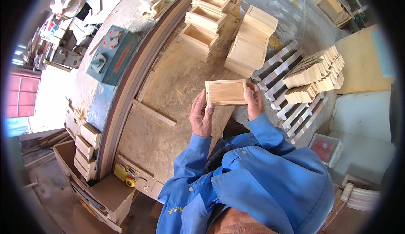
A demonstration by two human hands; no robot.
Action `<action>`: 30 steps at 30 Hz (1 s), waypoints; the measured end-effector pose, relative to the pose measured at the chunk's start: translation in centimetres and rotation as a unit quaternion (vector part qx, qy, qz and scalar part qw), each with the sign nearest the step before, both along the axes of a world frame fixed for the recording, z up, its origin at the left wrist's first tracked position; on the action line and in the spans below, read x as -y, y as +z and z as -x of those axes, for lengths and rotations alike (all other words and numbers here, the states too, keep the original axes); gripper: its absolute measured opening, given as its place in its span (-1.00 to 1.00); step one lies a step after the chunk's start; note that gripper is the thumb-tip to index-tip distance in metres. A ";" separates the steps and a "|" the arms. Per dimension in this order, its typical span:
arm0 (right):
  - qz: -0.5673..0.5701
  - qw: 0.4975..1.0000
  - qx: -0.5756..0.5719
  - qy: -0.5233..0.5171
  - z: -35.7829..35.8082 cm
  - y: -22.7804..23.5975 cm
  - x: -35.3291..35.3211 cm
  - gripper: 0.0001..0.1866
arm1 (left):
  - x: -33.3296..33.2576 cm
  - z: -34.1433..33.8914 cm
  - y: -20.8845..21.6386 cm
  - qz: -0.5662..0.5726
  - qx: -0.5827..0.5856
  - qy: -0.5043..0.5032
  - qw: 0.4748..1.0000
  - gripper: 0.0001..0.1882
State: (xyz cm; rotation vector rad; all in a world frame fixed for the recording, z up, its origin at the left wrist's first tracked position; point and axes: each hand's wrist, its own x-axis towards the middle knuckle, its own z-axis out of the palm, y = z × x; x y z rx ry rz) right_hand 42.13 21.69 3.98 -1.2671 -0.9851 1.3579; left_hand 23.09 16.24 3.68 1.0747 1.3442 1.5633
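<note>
Head view: your fingers hide the panel's side edges | your left hand (201, 117) and right hand (254, 102) grip a flat, pale, rectangular framed wooden panel (226, 92) above the dusty workbench (168, 90) | open wooden boxes (205, 21) stacked beyond.

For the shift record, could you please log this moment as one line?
left hand: grips wooden box | right hand: grips its other end | held above workbench | open boxes stacked beyond
</note>
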 end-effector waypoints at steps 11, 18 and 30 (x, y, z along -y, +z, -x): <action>-0.095 0.994 -0.003 0.056 -9.5 7.0 -11.4 -0.54 | -12.5 -5.9 6.5 0.086 0.184 -0.094 0.975 -0.29; -0.189 0.960 0.183 0.094 -9.3 9.5 -21.4 -0.65 | -16.2 -8.1 7.1 0.182 0.353 -0.179 0.900 -0.37; -0.180 0.975 0.125 -0.043 -12.5 4.8 -18.5 -0.73 | -16.4 -12.5 8.2 0.263 0.340 -0.161 0.888 -0.58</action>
